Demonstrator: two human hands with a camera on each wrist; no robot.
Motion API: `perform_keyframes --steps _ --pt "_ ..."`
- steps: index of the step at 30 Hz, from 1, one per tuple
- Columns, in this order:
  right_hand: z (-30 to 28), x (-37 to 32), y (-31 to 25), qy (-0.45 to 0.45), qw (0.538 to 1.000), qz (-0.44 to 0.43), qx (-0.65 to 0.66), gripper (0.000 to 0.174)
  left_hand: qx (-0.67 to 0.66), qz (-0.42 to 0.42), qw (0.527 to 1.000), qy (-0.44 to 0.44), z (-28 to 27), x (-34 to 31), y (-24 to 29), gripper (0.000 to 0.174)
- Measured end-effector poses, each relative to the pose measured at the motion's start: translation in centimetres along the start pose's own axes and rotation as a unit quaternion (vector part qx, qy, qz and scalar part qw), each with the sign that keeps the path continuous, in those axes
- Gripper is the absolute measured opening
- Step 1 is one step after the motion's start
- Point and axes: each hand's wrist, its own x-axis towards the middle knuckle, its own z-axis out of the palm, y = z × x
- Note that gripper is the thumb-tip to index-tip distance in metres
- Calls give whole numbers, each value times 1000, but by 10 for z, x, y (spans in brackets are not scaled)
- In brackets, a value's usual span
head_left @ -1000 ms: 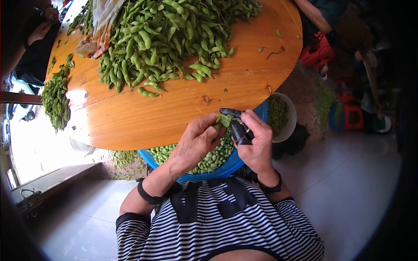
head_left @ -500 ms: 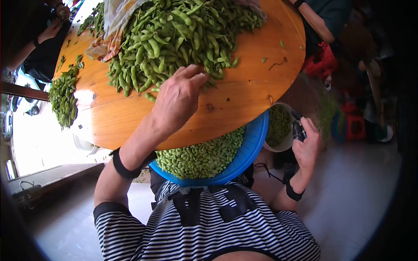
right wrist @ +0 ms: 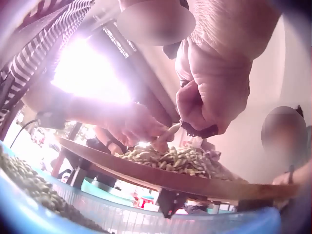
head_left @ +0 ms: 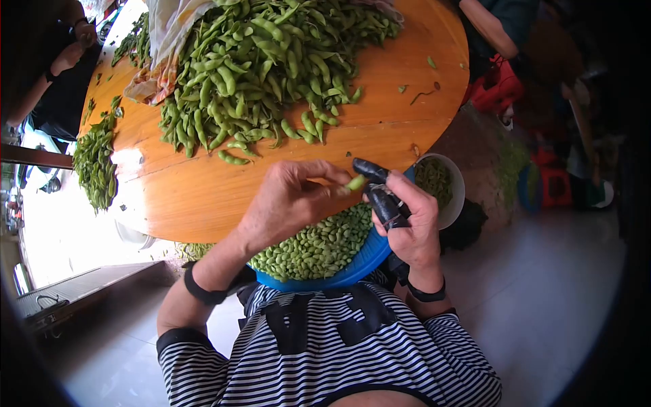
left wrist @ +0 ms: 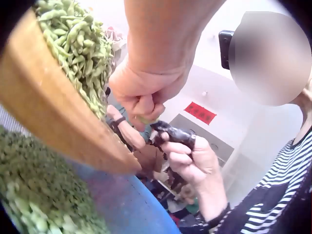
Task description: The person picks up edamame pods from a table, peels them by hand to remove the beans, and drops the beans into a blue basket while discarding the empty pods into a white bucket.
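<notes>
a round wooden desk point(head_left: 386, 125) overhangs a blue basin point(head_left: 373, 256) of shelled beans point(head_left: 308, 254). above, the left hand point(head_left: 288, 203) pinches a green pod point(head_left: 355, 182); its tip meets the black-wrapped fingers point(head_left: 385, 205) of the right hand point(head_left: 415, 227), whose grip cannot be told. farther, piled pods point(head_left: 261, 74) lie beside a cloth point(head_left: 169, 41).

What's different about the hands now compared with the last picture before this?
The left hand has come back from the pile of pods toward the person and now pinches one pod. The right hand has moved leftward from beside the white bucket, so the hands nearly meet. The table and blue basin of beans look much the same.
</notes>
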Motion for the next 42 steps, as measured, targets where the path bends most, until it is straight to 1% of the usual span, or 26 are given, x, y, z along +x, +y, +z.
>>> perform_keyframes --steps 1,5,7,9,11,12,13,14,15,16,19,20,21,22,23,24,26,27,29,31,33,34,36,38,40,42 --pt "3 1 -1 -19 999 -3 27 26 -60 -16 998 6 5 -1 -6 11" --pt "1 -2 16 -47 998 -22 18 27 -97 -2 995 13 9 -5 -25 11" --pt "-1 -3 13 -59 998 -17 4 28 -93 19 994 53 15 -6 -30 9" --pt "-2 -3 13 -70 997 -13 -9 29 -96 23 994 52 17 -8 -32 8" --pt "-1 -4 17 -57 997 -56 -14 27 -98 27 993 51 16 -9 -33 7" --pt "-2 -4 19 -56 997 -55 -15 27 -132 10 991 14 14 -9 -33 6" --pt "-4 -5 21 -77 989 0 126 26 -165 -7 986 -22 12 -10 -32 7" --pt "-5 -6 23 -97 958 56 264 26 -165 -7 986 -23 11 -10 -33 7" --pt "-4 -5 27 -104 934 61 336 29 -235 -26 970 -58 10 -11 -33 7" --pt "-5 -5 27 -105 934 61 336 29 -303 -45 947 -93 10 -11 -34 7" --pt "-7 -6 24 -124 933 93 324 26 -263 -15 963 -62 17 -14 -34 8" --pt "-3 -5 17 -102 972 70 198 25 -263 -16 963 -63 22 -14 -37 8" --pt "0 -4 13 -79 993 45 70 25 -235 20 971 -27 28 -13 -42 10" --pt "3 -4 16 -79 993 45 70 25 -206 56 977 9 33 -12 -47 12" --pt "7 -5 22 -54 998 2 31 27 -138 85 985 55 35 -9 -52 13" --pt "9 -5 24 -27 999 -43 -9 29 -136 87 985 56 33 -10 -50 13" --pt "9 -3 22 -23 999 -36 -3 30 20 51 996 75 28 -14 -44 15" --pt "6 -3 22 -32 999 -22 -4 30 59 91 991 82 26 -12 -43 20" --pt "7 -3 20 -42 999 -11 -5 30 70 70 993 59 19 -12 -35 22" --pt "13 -5 19 6 987 -87 -138 32 81 49 995 36 14 -10 -31 24" --pt "23 -9 13 41 976 -112 -182 35 -57 9 998 -30 12 -8 -32 25" --pt "27 -11 11 76 962 -133 -227 38 -55 10 998 -29 14 -8 -31 25" --pt "32 -13 10 72 959 -147 -231 43 -213 4 977 -2 22 -10 -31 24" --pt "37 -16 7 65 957 -164 -232 44 -212 3 977 -14 23 -9 -46 24" --pt "38 -13 11 71 955 -177 -225 43 -297 -11 954 27 33 -8 -50 25" --pt "32 -7 18 80 964 -176 -184 39 -313 -21 949 45 37 -6 -53 25"
